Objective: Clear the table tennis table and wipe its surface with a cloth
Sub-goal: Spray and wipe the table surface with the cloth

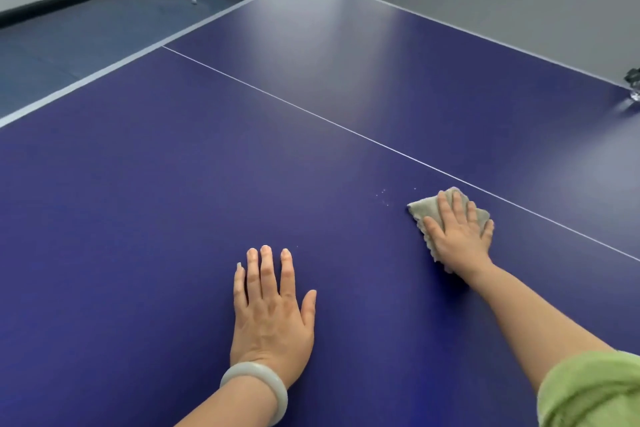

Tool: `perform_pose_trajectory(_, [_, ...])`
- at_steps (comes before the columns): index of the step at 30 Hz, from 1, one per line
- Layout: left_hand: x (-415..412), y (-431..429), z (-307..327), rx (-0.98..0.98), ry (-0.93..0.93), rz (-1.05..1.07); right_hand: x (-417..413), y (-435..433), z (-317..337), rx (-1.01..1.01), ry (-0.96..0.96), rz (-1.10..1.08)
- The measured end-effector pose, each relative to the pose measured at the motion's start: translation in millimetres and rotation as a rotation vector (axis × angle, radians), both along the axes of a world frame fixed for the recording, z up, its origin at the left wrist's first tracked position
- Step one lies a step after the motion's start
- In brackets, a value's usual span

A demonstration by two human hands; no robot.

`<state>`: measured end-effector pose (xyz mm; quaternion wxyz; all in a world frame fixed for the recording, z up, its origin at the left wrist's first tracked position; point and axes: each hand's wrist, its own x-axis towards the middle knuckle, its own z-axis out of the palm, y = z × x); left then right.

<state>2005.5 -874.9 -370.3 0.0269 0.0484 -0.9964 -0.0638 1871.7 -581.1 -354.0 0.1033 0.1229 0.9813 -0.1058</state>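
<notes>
wiping step: right hand (459,230) presses the cloth (420,210) flat, left hand (273,305) lies open on the bench (138,218); next, sweep the specks (382,196).

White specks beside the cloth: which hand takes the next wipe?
Right. The right hand presses the grey cloth flat, just beside the white specks. The left hand lies flat and bare on the table tennis table.

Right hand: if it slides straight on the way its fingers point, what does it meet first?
The right hand, pressing the cloth, would first cross the white line just ahead; beyond it the table looks free. The white specks lie off to its left.
</notes>
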Motion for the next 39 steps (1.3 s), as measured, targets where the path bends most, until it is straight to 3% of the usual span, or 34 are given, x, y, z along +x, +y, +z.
perform_pose_trajectory(3, [0, 0, 0, -0.009, -0.007, 0.002, -45, -10, 8, -0.059, -0.022, -0.212])
perform_pose_trajectory(5, [0, 0, 0, -0.024, -0.014, -0.001, -75, -39, 9, -0.087, -0.034, -0.21])
perform_pose_trajectory(8, [0, -1, 0, -0.043, 0.009, -0.001, -97, -101, 10, -0.085, -0.052, 0.007])
perform_pose_trajectory(11, [1, -3, -1, -0.065, 0.032, 0.002, -66, -162, 9, -0.024, -0.049, 0.264])
perform_pose_trajectory(15, [0, -3, 0, -0.063, 0.035, 0.004, -10, -148, 0, 0.091, 0.024, 0.525])
perform_pose_trajectory(17, [0, -3, 0, -0.061, 0.023, 0.004, -15, -97, 0, 0.131, 0.045, 0.331])
perform_pose_trajectory(20, [0, -3, 0, -0.073, 0.0, 0.006, -22, -27, 4, 0.126, -0.031, -0.142])
perform_pose_trajectory(22, [-1, -3, 0, -0.083, -0.012, 0.008, -15, -27, 2, 0.111, -0.045, -0.273])
perform_pose_trajectory(24, [-1, -2, 0, -0.082, -0.011, 0.009, 0, -66, -2, 0.107, 0.012, -0.205])
perform_pose_trajectory(28, [-2, -2, 0, -0.062, -0.015, 0.019, 53, -141, -7, 0.076, 0.039, 0.36])
perform_pose_trajectory(29, [-2, -2, 0, -0.061, -0.01, 0.019, 61, -136, -6, 0.093, 0.028, 0.41])
perform_pose_trajectory(31, [-1, 0, 1, -0.052, -0.013, 0.019, 66, -99, -6, 0.112, 0.038, 0.276])
perform_pose_trajectory(35, [0, 0, 2, -0.028, -0.055, 0.012, 84, -31, -3, 0.122, -0.042, -0.299])
perform_pose_trajectory(37, [0, -1, 5, -0.022, -0.089, 0.011, 101, -52, -7, 0.146, -0.023, -0.37])
perform_pose_trajectory(39, [0, -2, 7, 0.0, -0.115, -0.005, 126, -101, -11, 0.131, 0.061, -0.268])
